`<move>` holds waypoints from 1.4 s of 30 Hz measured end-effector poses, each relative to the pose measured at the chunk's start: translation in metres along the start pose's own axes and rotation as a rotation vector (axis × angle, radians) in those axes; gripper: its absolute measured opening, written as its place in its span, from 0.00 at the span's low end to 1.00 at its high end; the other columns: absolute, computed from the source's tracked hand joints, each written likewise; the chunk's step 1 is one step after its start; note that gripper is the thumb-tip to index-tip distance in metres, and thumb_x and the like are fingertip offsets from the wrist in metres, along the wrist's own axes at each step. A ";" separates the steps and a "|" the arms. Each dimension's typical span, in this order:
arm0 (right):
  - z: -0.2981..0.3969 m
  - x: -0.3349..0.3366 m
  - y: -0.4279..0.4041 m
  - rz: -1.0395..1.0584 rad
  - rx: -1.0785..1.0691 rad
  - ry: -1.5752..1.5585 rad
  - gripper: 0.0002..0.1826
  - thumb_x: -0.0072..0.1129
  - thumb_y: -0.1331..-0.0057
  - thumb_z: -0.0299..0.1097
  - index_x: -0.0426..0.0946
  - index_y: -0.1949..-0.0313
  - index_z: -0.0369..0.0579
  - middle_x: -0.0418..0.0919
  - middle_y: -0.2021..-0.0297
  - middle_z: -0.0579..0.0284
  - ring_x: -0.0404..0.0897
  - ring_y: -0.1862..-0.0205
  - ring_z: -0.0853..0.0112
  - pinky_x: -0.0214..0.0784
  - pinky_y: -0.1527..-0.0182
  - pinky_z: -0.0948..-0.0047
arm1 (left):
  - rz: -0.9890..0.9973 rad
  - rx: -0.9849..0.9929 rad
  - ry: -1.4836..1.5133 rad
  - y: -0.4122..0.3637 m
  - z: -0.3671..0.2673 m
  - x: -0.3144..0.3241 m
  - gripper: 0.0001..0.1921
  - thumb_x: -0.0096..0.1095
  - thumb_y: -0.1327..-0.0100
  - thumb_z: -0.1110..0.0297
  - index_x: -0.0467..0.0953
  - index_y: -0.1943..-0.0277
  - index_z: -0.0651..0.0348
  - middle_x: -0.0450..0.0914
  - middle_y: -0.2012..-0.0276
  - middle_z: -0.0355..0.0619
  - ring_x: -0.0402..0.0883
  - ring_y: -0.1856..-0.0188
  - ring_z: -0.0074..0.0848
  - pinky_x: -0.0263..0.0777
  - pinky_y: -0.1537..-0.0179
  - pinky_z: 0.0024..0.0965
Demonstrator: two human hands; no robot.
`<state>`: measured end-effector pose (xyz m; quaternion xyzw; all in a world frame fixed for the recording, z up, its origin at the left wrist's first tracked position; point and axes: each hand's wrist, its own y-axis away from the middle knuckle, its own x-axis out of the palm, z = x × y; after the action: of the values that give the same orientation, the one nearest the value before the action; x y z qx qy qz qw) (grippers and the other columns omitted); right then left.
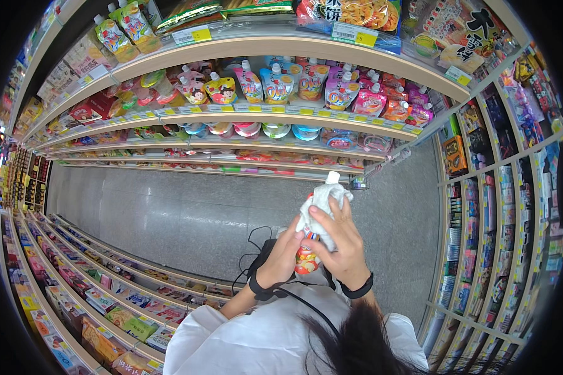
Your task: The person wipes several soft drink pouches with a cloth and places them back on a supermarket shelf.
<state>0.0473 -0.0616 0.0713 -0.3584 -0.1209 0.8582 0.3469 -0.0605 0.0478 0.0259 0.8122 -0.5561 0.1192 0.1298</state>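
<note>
Before my chest I hold a red spouted drink pouch [306, 263] with a white cap at its far end. A crumpled white cloth [326, 199] lies over the pouch's upper part, just below the cap. My left hand [281, 258] grips the pouch along its left side, partly under the cloth's edge. Spread over the cloth from the right, my right hand [342, 239] presses it against the pouch. The cloth and fingers hide much of the pouch's front.
Ahead, a wooden-edged shelf [281, 116] carries several spouted pouches [277, 85], with round tubs [277, 131] below. Bagged snacks [356, 16] lie on the board above. Another shelf rack [469, 262] stands to the right, and packed shelves [117, 300] run along the lower left. Grey floor [178, 206] lies between.
</note>
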 end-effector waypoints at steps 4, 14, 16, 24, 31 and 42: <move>-0.010 -0.001 -0.003 -0.155 -0.019 -0.117 0.19 0.70 0.51 0.21 0.75 0.59 0.41 0.73 0.43 0.37 0.61 0.35 0.35 0.56 0.36 0.45 | 0.115 0.030 -0.109 0.000 -0.007 -0.004 0.28 0.36 0.25 0.58 0.55 0.32 0.71 0.75 0.45 0.56 0.74 0.43 0.32 0.64 0.42 0.32; -0.010 0.005 0.014 -0.076 0.068 -0.299 0.24 0.65 0.46 0.18 0.70 0.49 0.41 0.79 0.49 0.44 0.70 0.38 0.49 0.61 0.36 0.52 | 0.025 -0.033 0.311 -0.013 -0.014 -0.010 0.30 0.39 0.25 0.54 0.52 0.30 0.67 0.67 0.37 0.50 0.68 0.37 0.30 0.61 0.37 0.32; -0.008 0.006 0.015 0.023 0.033 -0.281 0.29 0.60 0.45 0.17 0.70 0.42 0.41 0.80 0.50 0.47 0.73 0.40 0.50 0.60 0.35 0.51 | 0.035 -0.031 0.294 -0.017 -0.016 -0.017 0.30 0.38 0.25 0.53 0.52 0.29 0.67 0.67 0.37 0.51 0.68 0.37 0.30 0.61 0.37 0.32; -0.014 0.001 -0.017 -0.112 0.069 0.015 0.25 0.55 0.46 0.13 0.76 0.46 0.38 0.78 0.50 0.44 0.75 0.43 0.47 0.62 0.36 0.51 | 0.044 -0.060 0.292 -0.016 -0.021 -0.018 0.31 0.38 0.25 0.52 0.52 0.30 0.67 0.69 0.39 0.51 0.73 0.41 0.30 0.66 0.40 0.33; -0.004 0.005 0.000 0.001 0.075 -0.285 0.16 0.50 0.41 0.15 0.78 0.53 0.32 0.81 0.53 0.43 0.79 0.46 0.53 0.62 0.36 0.57 | -0.032 -0.053 0.293 -0.025 -0.015 -0.023 0.29 0.37 0.25 0.54 0.52 0.30 0.66 0.69 0.39 0.51 0.71 0.39 0.30 0.65 0.39 0.31; -0.012 0.026 -0.010 -0.081 0.028 -0.117 0.26 0.62 0.48 0.20 0.78 0.46 0.44 0.79 0.50 0.47 0.68 0.38 0.42 0.54 0.35 0.44 | -0.062 -0.054 0.034 -0.032 -0.014 -0.004 0.27 0.28 0.26 0.59 0.57 0.31 0.65 0.68 0.38 0.50 0.68 0.38 0.29 0.61 0.38 0.29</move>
<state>0.0475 -0.0367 0.0536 -0.2975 -0.1432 0.8646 0.3787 -0.0330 0.0672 0.0350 0.8231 -0.5315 0.1137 0.1647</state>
